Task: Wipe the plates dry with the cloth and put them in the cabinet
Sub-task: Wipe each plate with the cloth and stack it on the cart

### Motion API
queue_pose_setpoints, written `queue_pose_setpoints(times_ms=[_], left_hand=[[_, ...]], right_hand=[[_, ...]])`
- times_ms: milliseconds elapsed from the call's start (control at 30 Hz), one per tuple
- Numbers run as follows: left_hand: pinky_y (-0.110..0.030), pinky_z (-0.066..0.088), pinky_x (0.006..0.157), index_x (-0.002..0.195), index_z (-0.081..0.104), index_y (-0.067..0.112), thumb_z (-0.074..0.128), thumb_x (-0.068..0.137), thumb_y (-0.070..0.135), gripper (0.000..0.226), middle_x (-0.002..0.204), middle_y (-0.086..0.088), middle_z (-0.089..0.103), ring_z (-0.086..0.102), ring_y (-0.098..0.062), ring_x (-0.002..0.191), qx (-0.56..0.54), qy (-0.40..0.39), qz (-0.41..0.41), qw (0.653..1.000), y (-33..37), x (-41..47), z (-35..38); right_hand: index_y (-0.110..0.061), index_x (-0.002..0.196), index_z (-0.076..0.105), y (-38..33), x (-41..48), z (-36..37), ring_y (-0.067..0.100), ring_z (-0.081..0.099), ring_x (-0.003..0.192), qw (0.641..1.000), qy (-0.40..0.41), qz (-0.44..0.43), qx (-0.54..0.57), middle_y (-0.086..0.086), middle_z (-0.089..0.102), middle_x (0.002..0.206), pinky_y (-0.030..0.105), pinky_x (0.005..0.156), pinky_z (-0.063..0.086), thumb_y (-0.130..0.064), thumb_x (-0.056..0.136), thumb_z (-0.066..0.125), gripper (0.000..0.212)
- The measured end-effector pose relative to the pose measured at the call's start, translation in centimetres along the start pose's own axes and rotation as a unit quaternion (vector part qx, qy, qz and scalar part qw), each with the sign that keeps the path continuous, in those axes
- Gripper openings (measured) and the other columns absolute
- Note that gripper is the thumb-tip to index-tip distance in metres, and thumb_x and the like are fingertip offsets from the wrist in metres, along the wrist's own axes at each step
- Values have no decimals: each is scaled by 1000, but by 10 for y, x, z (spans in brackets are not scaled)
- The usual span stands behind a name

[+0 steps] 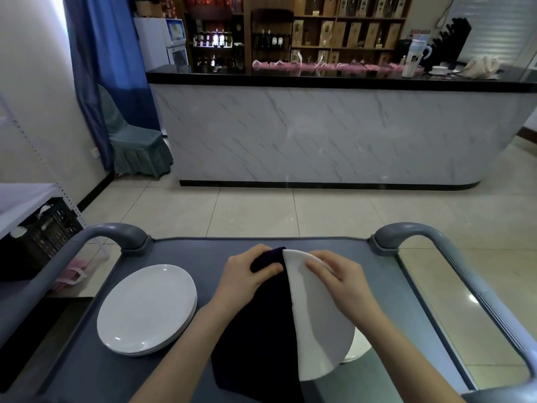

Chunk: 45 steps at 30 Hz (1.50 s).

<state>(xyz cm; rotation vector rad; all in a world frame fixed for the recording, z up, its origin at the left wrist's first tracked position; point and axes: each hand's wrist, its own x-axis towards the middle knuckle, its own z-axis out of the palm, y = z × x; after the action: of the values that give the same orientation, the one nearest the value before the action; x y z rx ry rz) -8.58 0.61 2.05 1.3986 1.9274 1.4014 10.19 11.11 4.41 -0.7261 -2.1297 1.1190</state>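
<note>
While the left hand [247,274] bunches up the top of a dark purple-black cloth [261,330], fingers curled tight round it, the right hand [340,274] grips the far rim of a plain white plate [316,324]. So both hands are clamped on something, close together but not touching. That plate is round, glossy, no pattern, tilted up with the cloth draped down its left half. Left of the plate, well apart, a stack of plates [145,309] in the same white lies flat on the grey cart [203,248]. Just past the plate's lower right edge a second plate [359,349] peeks out, mostly hidden. Further left of the plate, off the cart, sits a black crate [43,231].
</note>
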Motion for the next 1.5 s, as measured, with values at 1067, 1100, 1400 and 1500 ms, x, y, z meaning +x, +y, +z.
queue_pose_setpoints(times_ms=[1067,1100,1400,1500], left_hand=[[-26,52,68,85,66,22,68,91,24,7,78,8,71,65,-8,71,-102,129,-120,979,-11,-13,-7],[-24,50,66,83,65,22,69,91,23,9,76,8,70,63,-6,68,-91,117,-110,983,-11,-12,-10],[-11,41,61,76,64,32,73,86,29,14,70,14,64,55,1,64,-9,-31,-51,998,3,6,-14],[-15,43,59,76,63,27,72,87,29,14,68,17,65,55,2,61,-12,83,-76,994,-3,5,-14]], right_hand=[[-27,77,68,22,-4,20,1,51,59,967,150,156,133,-11,61,66,17,55,40,-37,98,60,25],[-31,80,69,21,-3,17,-1,53,61,974,131,143,116,-11,65,70,13,56,42,-37,98,60,21],[-40,72,67,-1,18,7,-4,51,62,998,-38,40,-17,-15,62,66,13,58,37,-36,95,64,24],[-18,73,65,5,12,12,5,46,60,994,76,68,49,-6,55,63,20,56,35,-36,95,65,29]])
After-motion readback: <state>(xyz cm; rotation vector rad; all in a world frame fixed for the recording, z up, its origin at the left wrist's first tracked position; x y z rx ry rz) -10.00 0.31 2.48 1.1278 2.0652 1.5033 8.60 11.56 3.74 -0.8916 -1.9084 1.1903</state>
